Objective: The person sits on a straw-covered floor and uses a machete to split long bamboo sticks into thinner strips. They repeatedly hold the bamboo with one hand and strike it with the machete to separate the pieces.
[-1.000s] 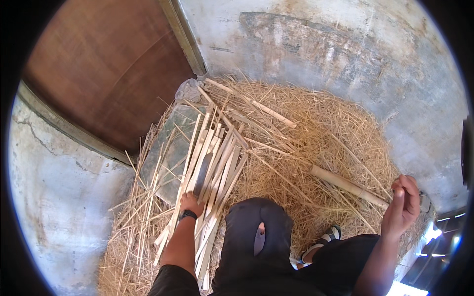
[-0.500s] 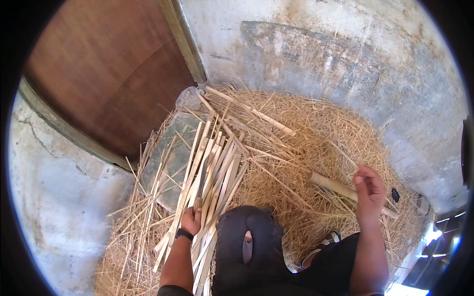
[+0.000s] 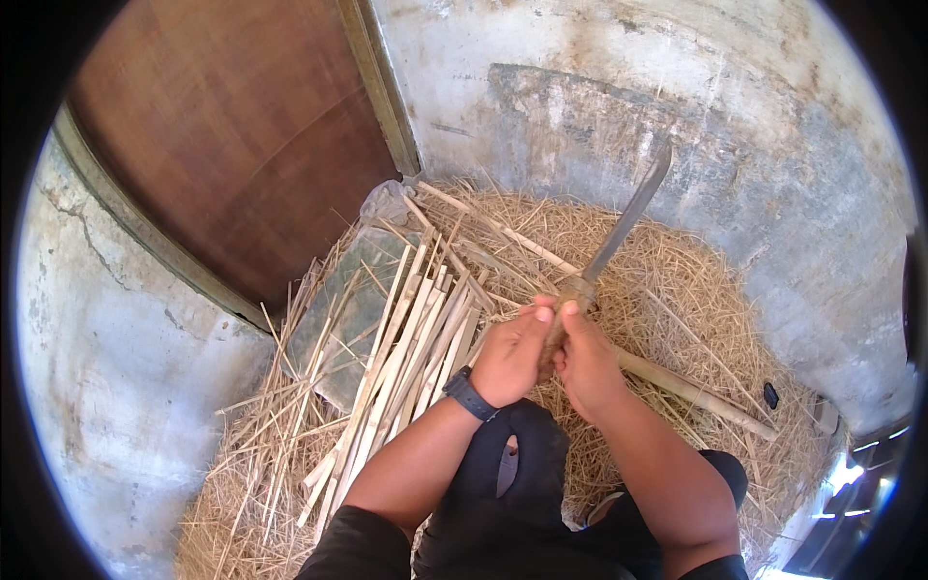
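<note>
Left hand (image 3: 507, 360) and right hand (image 3: 587, 372) grip a knife (image 3: 624, 222) by its handle mid-frame, blade toward upper right. Wood strips (image 3: 402, 333) lie left of centre. Settling the grip seems the step; the next move needs fingers off the edge.

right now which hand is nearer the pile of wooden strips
Left. The left hand grips the knife handle, just right of the wooden strips; the right hand holds the same handle, farther right from them.

straw-covered floor (image 3: 667, 302), pale strips (image 3: 416, 333), pole (image 3: 698, 393), slab (image 3: 362, 311)
</note>
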`<state>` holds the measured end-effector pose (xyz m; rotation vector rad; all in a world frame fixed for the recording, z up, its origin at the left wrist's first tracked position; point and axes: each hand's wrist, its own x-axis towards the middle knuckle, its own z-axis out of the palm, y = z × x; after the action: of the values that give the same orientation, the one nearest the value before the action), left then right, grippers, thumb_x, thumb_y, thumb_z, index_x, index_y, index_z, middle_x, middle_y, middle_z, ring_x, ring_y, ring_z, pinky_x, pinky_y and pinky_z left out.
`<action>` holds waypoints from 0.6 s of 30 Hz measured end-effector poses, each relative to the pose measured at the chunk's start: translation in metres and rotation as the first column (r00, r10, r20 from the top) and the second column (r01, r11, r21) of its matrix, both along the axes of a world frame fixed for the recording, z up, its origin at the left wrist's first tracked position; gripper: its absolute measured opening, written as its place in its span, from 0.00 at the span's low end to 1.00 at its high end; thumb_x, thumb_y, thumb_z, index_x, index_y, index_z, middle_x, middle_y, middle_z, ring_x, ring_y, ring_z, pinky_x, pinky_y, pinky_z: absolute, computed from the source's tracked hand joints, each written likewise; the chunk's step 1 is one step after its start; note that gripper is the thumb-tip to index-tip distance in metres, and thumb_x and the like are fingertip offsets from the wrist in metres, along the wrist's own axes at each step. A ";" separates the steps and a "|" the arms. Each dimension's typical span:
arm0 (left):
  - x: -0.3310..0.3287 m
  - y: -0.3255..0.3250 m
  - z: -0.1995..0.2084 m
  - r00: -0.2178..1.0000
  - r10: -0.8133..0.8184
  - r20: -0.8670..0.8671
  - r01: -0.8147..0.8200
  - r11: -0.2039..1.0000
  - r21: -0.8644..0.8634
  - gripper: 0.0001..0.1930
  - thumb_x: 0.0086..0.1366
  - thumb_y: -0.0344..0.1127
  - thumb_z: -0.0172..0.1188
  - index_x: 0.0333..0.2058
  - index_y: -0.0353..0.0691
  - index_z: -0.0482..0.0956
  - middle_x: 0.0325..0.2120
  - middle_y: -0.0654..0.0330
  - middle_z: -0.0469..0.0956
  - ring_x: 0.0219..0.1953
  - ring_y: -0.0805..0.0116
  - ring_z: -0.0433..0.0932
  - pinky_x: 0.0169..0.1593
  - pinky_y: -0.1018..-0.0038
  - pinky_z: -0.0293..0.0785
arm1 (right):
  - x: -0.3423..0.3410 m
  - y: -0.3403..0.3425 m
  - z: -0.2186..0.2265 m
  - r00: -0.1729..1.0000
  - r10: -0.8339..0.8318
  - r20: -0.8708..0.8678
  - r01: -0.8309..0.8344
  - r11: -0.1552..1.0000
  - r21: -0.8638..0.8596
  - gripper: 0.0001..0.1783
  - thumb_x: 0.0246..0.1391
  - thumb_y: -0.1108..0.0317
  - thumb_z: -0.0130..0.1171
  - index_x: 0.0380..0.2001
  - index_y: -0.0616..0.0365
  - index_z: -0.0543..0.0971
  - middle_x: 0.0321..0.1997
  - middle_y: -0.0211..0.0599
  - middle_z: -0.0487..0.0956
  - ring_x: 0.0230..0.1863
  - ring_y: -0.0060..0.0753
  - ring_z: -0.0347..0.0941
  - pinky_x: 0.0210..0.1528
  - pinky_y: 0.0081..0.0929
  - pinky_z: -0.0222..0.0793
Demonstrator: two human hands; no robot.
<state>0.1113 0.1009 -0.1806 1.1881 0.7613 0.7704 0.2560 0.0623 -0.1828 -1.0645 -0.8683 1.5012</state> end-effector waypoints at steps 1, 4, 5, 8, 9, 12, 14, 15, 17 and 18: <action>0.006 0.003 -0.017 0.991 0.111 -0.072 -0.075 0.920 0.385 0.23 0.80 0.46 0.47 0.34 0.33 0.82 0.21 0.63 0.78 0.26 0.73 0.78 0.34 0.74 0.76 | 0.001 -0.001 0.001 0.994 -0.074 -0.082 0.078 0.996 0.049 0.33 0.72 0.43 0.49 0.64 0.60 0.67 0.61 0.47 0.78 0.66 0.39 0.71 0.65 0.36 0.67; -0.011 0.002 -0.032 0.977 0.035 -0.209 0.089 0.826 0.556 0.21 0.80 0.44 0.48 0.35 0.33 0.82 0.23 0.59 0.80 0.25 0.72 0.79 0.34 0.72 0.75 | 0.022 -0.007 0.007 0.967 -0.240 -0.089 0.241 0.971 -0.001 0.28 0.72 0.49 0.52 0.61 0.60 0.64 0.59 0.49 0.79 0.61 0.39 0.75 0.61 0.38 0.72; -0.032 0.005 -0.063 0.954 0.070 -0.292 0.049 0.923 0.381 0.22 0.79 0.46 0.49 0.36 0.35 0.83 0.24 0.57 0.82 0.27 0.68 0.81 0.35 0.69 0.77 | 0.033 -0.011 0.015 0.945 -0.296 -0.136 0.287 0.954 -0.085 0.24 0.71 0.55 0.55 0.58 0.59 0.63 0.53 0.49 0.81 0.51 0.38 0.81 0.51 0.36 0.79; -0.155 -0.025 -0.229 0.510 0.101 -0.854 -0.024 0.994 0.103 0.30 0.74 0.61 0.46 0.35 0.40 0.85 0.30 0.50 0.85 0.33 0.52 0.84 0.40 0.62 0.80 | 0.076 -0.029 0.015 0.961 -0.275 -0.019 0.271 0.954 -0.131 0.20 0.71 0.57 0.56 0.54 0.57 0.64 0.45 0.45 0.82 0.40 0.37 0.83 0.42 0.32 0.81; -0.210 -0.064 -0.291 0.425 -0.008 -0.905 0.152 0.986 0.062 0.30 0.74 0.60 0.45 0.36 0.39 0.85 0.32 0.50 0.85 0.34 0.54 0.84 0.42 0.60 0.81 | 0.084 -0.034 0.015 0.965 -0.262 -0.003 0.260 0.960 -0.106 0.19 0.71 0.57 0.56 0.53 0.56 0.65 0.42 0.43 0.82 0.37 0.36 0.83 0.39 0.31 0.81; -0.215 -0.189 -0.358 0.547 -0.030 -0.836 0.034 0.999 -0.013 0.20 0.75 0.47 0.50 0.49 0.38 0.82 0.45 0.50 0.86 0.47 0.54 0.85 0.52 0.57 0.80 | 0.134 -0.062 -0.016 0.940 -0.320 0.116 0.331 0.939 -0.093 0.17 0.70 0.57 0.56 0.50 0.55 0.66 0.36 0.39 0.81 0.30 0.33 0.81 0.34 0.30 0.81; -0.189 -0.219 -0.363 0.588 -0.105 -0.802 0.032 0.994 -0.107 0.20 0.75 0.47 0.50 0.49 0.39 0.83 0.45 0.50 0.86 0.48 0.54 0.85 0.52 0.57 0.80 | 0.159 -0.079 -0.029 0.906 -0.373 0.201 0.394 0.916 -0.071 0.15 0.70 0.57 0.57 0.47 0.55 0.67 0.34 0.37 0.80 0.29 0.31 0.80 0.33 0.29 0.80; -0.183 -0.227 -0.361 0.571 -0.160 -0.805 0.055 0.986 -0.157 0.19 0.74 0.46 0.50 0.49 0.39 0.83 0.45 0.50 0.86 0.48 0.54 0.85 0.52 0.57 0.80 | 0.160 -0.080 -0.032 0.897 -0.397 0.197 0.417 0.906 -0.075 0.15 0.70 0.57 0.57 0.46 0.55 0.68 0.34 0.37 0.80 0.28 0.30 0.80 0.33 0.28 0.79; -0.178 -0.235 -0.356 0.522 -0.257 -0.813 0.113 0.966 -0.233 0.19 0.74 0.46 0.50 0.49 0.40 0.83 0.46 0.50 0.86 0.48 0.54 0.85 0.52 0.57 0.79 | 0.161 -0.084 -0.035 0.874 -0.448 0.187 0.468 0.880 -0.079 0.14 0.70 0.57 0.57 0.43 0.55 0.69 0.34 0.37 0.80 0.28 0.29 0.80 0.31 0.27 0.78; -0.175 -0.237 -0.353 0.496 -0.292 -0.818 0.141 0.956 -0.256 0.19 0.74 0.45 0.50 0.49 0.40 0.83 0.46 0.51 0.86 0.49 0.54 0.84 0.52 0.57 0.79 | 0.160 -0.086 -0.034 0.873 -0.451 0.185 0.471 0.879 -0.080 0.13 0.70 0.57 0.58 0.43 0.54 0.69 0.34 0.37 0.80 0.28 0.29 0.80 0.31 0.27 0.78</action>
<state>-0.0642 -0.1361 -0.5338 1.4770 1.4185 -0.1802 0.4158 -0.0239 -0.2171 -1.3892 -0.5756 1.0829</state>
